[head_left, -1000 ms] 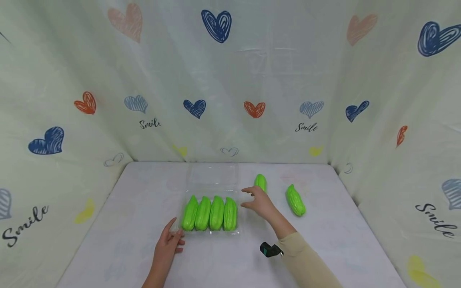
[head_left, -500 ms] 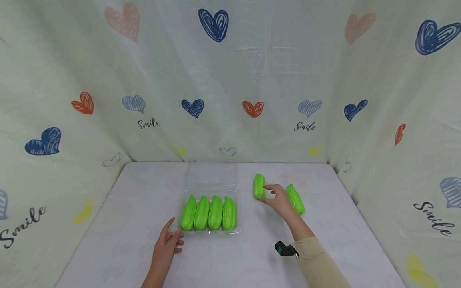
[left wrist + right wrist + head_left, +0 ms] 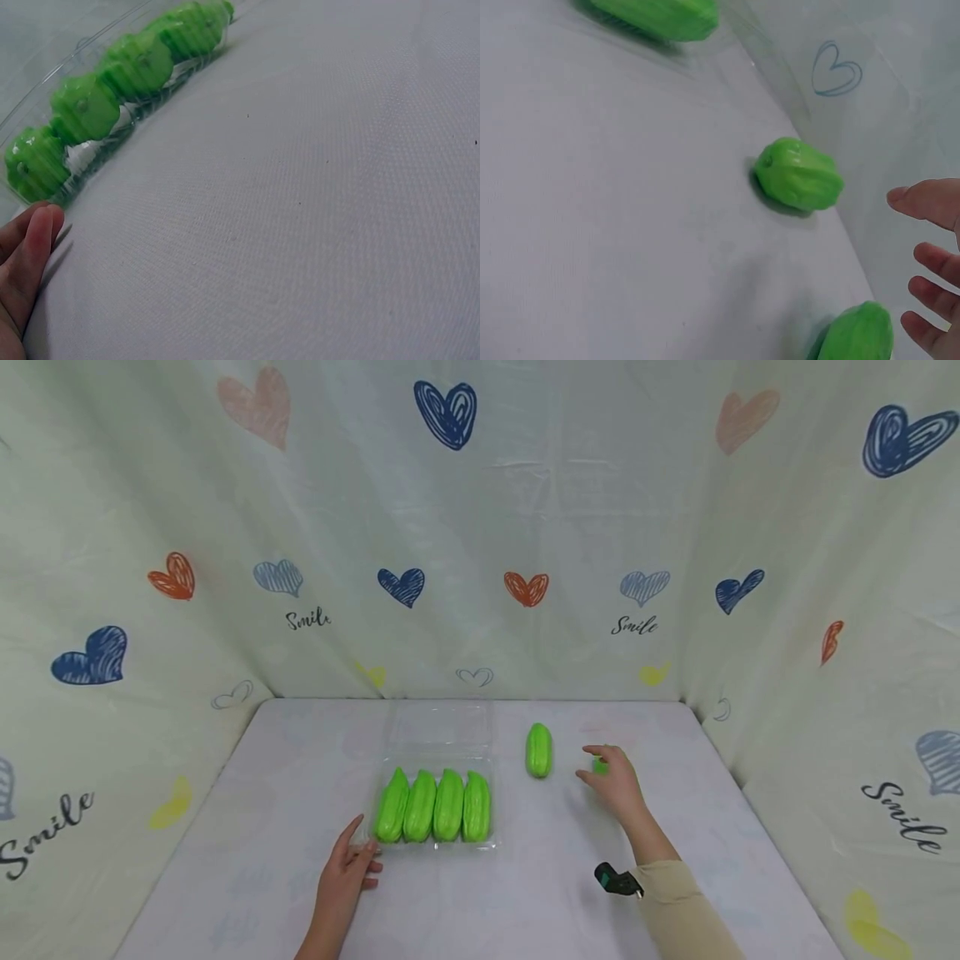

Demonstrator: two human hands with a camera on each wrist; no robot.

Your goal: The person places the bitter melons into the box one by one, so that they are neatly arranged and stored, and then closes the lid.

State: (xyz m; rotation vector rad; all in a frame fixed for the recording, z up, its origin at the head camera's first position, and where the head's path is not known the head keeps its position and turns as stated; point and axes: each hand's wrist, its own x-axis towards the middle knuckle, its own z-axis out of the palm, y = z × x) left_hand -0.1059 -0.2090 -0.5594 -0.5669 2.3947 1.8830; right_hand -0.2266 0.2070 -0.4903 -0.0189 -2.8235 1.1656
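Observation:
A clear plastic box (image 3: 493, 802) with its lid (image 3: 442, 727) folded back holds a row of several bright green ridged gourds (image 3: 448, 806). My left hand (image 3: 341, 878) touches the box's front left corner, thumb and forefinger stretched out. Right of the box a loose gourd (image 3: 538, 750) lies on the table. My right hand (image 3: 618, 787) hovers farther right with parted fingers and holds nothing; it mostly covers another loose gourd (image 3: 600, 765) in the head view. The right wrist view shows this gourd (image 3: 859, 334) just beneath the fingers.
The table (image 3: 450, 902) is covered in white cloth. Behind it and along both sides hangs a pale curtain (image 3: 480, 527) printed with hearts. A small black device (image 3: 618, 880) sticks out from my right sleeve.
My right hand has moved from beside the box, past the nearer loose gourd, to over the farther right one. At half a second ago its fingers were at the nearer gourd. The left hand stays.

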